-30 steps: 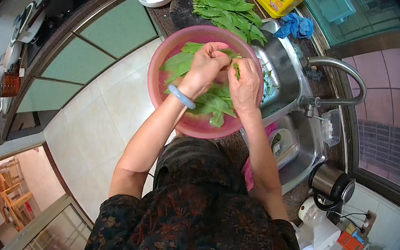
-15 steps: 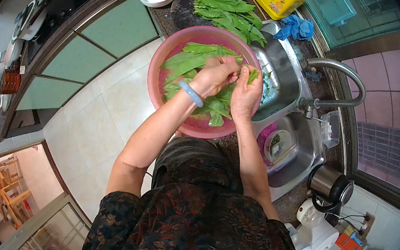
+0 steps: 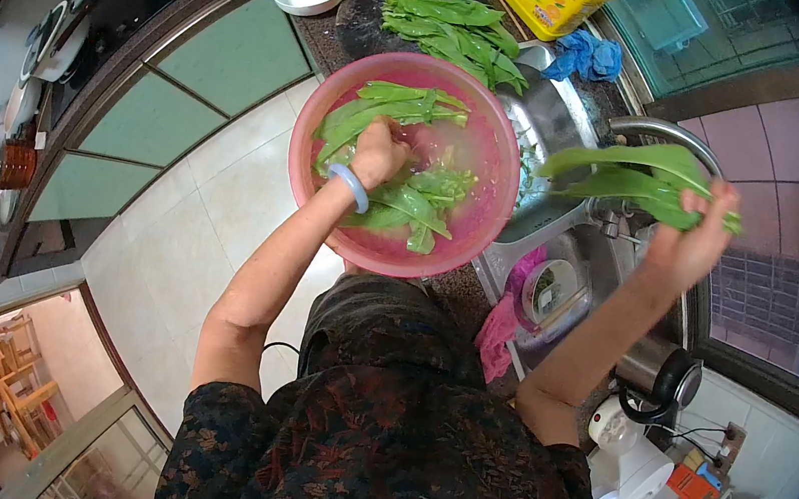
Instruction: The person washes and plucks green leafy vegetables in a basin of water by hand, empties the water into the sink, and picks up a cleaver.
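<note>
Apparently mid-rinse: gripping leaves in right hand to right of basin, with left hand inside it, hold unclear; next, likely requires keeping bunch together.

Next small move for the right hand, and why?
Probably bring the bunch in the right hand over to the pile on the board. The bunch is already clear of the basin, up on the faucet side, and similar leaves lie together on that pile. The left hand is among the leaves in the basin.
</note>
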`<state>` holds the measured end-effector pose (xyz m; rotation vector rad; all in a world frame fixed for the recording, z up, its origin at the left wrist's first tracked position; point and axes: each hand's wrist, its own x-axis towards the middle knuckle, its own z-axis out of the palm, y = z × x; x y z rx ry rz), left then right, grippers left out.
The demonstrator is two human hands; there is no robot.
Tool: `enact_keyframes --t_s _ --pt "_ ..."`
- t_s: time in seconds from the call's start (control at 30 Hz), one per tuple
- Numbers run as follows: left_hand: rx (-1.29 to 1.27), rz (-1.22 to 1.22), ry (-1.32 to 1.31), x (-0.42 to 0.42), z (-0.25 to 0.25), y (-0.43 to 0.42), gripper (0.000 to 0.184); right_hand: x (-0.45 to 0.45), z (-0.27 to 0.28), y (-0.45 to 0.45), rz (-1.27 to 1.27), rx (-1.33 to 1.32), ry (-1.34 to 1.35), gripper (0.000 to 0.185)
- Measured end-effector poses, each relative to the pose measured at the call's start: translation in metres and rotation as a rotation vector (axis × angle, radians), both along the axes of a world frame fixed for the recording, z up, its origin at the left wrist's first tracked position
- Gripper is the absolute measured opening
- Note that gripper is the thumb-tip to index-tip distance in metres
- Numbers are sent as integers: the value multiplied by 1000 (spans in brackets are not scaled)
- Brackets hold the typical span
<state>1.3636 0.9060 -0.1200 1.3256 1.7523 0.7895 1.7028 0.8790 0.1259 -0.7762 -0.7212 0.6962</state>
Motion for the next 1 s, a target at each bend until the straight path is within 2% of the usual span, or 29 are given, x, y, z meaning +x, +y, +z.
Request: enact_keyframes --t_s 0.1,0.13,0.17,0.23,0.27,0.3,0.37,0.43,0.47,0.5,0.57,0.6,0.63,0.7,0.73,0.77,0.8,0.87,0.9,0.93,1.0 --pt "-134 -92 33 -9 19 -2 39 10 40 -16 -31 136 -95 21" --pt "-186 -82 -9 -8 42 -4 34 8 45 -17 -35 137 -94 21" --pt "-186 -84 -7 -8 39 4 34 3 48 -17 -50 118 -160 21" --pt "-69 -292 32 -6 40 28 27 -8 44 -19 -67 94 -227 22" --pt "61 -270 13 2 47 36 25 -13 34 -17 101 51 -251 21" --pt "193 -244 -7 17 80 43 23 -19 22 -14 271 9 -273 20" --pt "300 -290 40 43 137 52 21 -31 -11 -4 397 -187 -393 16" --pt "469 -249 -41 76 156 69 18 -71 -38 -3 411 -514 -541 12" --pt "559 -265 -104 93 172 71 19 -74 -82 11 588 -540 -507 12" --pt "648 -280 -166 107 188 72 19 -88 -106 10 721 -571 -436 21" --pt "763 -451 -175 126 205 70 22 -112 -148 24 778 -722 -550 32" --pt "826 -482 -266 135 202 69 24 -123 -163 32 797 -772 -588 36" --pt "824 -486 -266 133 196 66 24 -130 -172 38 681 -763 -964 42" --pt "1031 -536 -32 121 180 58 28 -135 -189 46 543 -734 -1325 47" --pt "911 -554 34 109 168 47 29 -137 -197 48 364 -389 -1335 49" --pt "693 -613 158 95 158 35 28 -135 -204 53 360 -326 -1319 44" --pt "473 -666 280 82 147 21 27 -132 -207 58 502 -399 -1241 41" --pt "292 -611 316 66 122 -15 23 -134 -209 62 699 -574 -1175 36" --pt "285 -620 321 60 112 -27 23 -143 -183 61 667 -762 -1431 32" --pt "215 -654 343 55 104 -36 24 -148 -199 64 667 -768 -1421 32" --pt "139 -681 363 48 90 -45 25 -162 -225 72 563 -999 -1541 36"
